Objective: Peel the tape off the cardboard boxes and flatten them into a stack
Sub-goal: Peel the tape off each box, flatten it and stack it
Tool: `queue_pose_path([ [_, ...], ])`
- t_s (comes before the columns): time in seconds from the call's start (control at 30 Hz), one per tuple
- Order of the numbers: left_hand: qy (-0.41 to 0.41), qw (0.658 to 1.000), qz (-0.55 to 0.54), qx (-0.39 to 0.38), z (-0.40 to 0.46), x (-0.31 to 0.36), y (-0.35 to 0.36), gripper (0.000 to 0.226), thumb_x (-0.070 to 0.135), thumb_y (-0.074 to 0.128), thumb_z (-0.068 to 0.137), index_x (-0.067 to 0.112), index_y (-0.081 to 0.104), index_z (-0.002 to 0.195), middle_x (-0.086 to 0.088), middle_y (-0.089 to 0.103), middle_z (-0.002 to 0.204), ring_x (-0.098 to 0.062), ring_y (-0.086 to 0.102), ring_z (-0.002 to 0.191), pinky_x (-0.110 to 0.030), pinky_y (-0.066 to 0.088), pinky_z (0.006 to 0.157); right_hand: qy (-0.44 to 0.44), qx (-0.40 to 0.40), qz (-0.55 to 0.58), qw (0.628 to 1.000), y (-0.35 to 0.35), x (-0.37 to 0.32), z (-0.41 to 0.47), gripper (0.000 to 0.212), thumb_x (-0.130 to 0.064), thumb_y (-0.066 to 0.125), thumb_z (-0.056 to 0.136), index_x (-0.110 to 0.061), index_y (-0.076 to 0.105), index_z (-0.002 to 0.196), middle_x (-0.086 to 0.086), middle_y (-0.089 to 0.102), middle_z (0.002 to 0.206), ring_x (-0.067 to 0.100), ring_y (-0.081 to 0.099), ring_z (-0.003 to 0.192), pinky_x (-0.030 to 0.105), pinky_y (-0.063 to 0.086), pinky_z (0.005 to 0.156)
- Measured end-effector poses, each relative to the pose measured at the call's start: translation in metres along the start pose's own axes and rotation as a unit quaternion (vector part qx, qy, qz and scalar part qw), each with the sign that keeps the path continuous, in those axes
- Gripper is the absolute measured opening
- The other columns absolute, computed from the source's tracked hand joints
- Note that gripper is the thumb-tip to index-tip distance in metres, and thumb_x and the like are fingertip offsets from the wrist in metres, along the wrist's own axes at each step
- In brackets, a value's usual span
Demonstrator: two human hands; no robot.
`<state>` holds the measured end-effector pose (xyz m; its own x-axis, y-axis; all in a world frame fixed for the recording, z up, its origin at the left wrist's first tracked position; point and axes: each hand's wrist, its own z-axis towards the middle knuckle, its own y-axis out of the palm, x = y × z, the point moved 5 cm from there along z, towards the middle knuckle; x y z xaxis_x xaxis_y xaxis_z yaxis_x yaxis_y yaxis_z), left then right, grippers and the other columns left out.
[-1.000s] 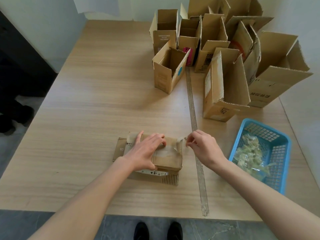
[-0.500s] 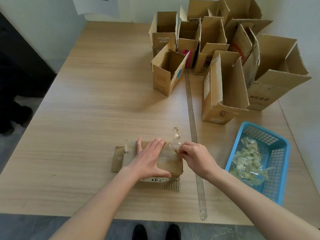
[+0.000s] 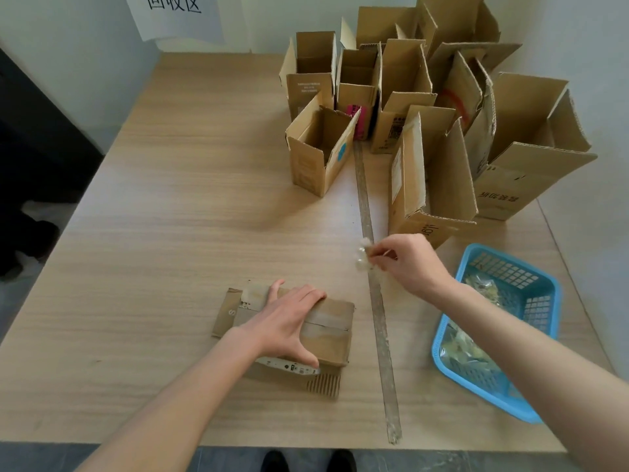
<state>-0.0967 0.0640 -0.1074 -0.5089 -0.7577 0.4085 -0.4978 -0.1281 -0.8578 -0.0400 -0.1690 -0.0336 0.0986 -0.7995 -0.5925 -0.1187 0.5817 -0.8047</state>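
Note:
A small cardboard box point(image 3: 332, 330) lies on its side near the table's front edge, a strip of clear tape still running along its top seam. My left hand point(image 3: 289, 323) presses flat on it with fingers spread, thumb down its front face. My right hand point(image 3: 406, 264) is raised to the right of the box and pinches a crumpled piece of clear tape point(image 3: 362, 258) over the metal ruler point(image 3: 376, 301). Several open upright boxes point(image 3: 321, 151) stand at the back right of the table.
A blue plastic basket point(image 3: 544, 321) holding crumpled tape scraps sits at the right front, under my right forearm. The long ruler runs from the boxes to the table's front edge. A paper sign point(image 3: 175, 15) hangs on the back wall. Shoes point(image 3: 275, 461) show below the table.
My right hand has pulled a piece of tape off the box's right end and lifted it up and to the right. My left hand stays pressed on the box.

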Motion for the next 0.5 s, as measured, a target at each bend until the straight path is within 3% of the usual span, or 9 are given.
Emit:
queue_pose_path([
  [0.1, -0.005, 1.000, -0.005, 0.002, 0.000, 0.000, 0.000, 0.124, 0.079, 0.077, 0.058, 0.026, 0.020, 0.154, 0.013, 0.030, 0.156, -0.007, 0.024, 0.149, -0.053, -0.013, 0.123, -0.018, -0.059, -0.008, 0.998, 0.015, -0.005, -0.012, 0.029, -0.012, 0.068, 0.095, -0.022, 0.074, 0.121, -0.004, 0.078, 0.098, 0.006, 0.071, 0.085, 0.029, 0.058, 0.088],
  [0.17, -0.010, 1.000, -0.011, 0.011, 0.001, -0.001, -0.001, 0.124, 0.080, 0.077, 0.057, 0.026, 0.021, 0.154, 0.013, 0.030, 0.157, -0.007, 0.022, 0.150, -0.051, -0.014, 0.122, -0.021, -0.056, -0.004, 0.998, 0.021, 0.000, -0.023, 0.027, -0.015, 0.071, 0.093, -0.025, 0.075, 0.118, -0.007, 0.077, 0.092, 0.006, 0.071, 0.083, 0.032, 0.059, 0.086],
  [0.3, -0.028, 0.999, -0.016, 0.025, 0.004, 0.005, 0.000, 0.124, 0.080, 0.075, 0.059, 0.025, 0.020, 0.155, 0.010, 0.026, 0.161, -0.008, 0.016, 0.153, -0.051, -0.014, 0.123, -0.016, 0.016, 0.011, 1.000, 0.003, 0.016, -0.042, 0.012, -0.026, 0.077, 0.089, -0.024, 0.077, 0.101, -0.014, 0.074, 0.083, 0.002, 0.069, 0.075, 0.031, 0.060, 0.076],
  [0.5, -0.046, 0.997, -0.029, 0.047, 0.023, 0.027, 0.005, 0.121, 0.081, 0.074, 0.059, 0.023, 0.024, 0.154, 0.011, 0.031, 0.156, -0.008, 0.022, 0.150, -0.054, -0.009, 0.122, 0.005, 0.147, -0.049, 0.988, -0.060, 0.057, -0.074, 0.016, -0.006, 0.079, 0.083, -0.021, 0.078, 0.087, -0.012, 0.069, 0.092, 0.010, 0.067, 0.073, 0.038, 0.059, 0.070],
])
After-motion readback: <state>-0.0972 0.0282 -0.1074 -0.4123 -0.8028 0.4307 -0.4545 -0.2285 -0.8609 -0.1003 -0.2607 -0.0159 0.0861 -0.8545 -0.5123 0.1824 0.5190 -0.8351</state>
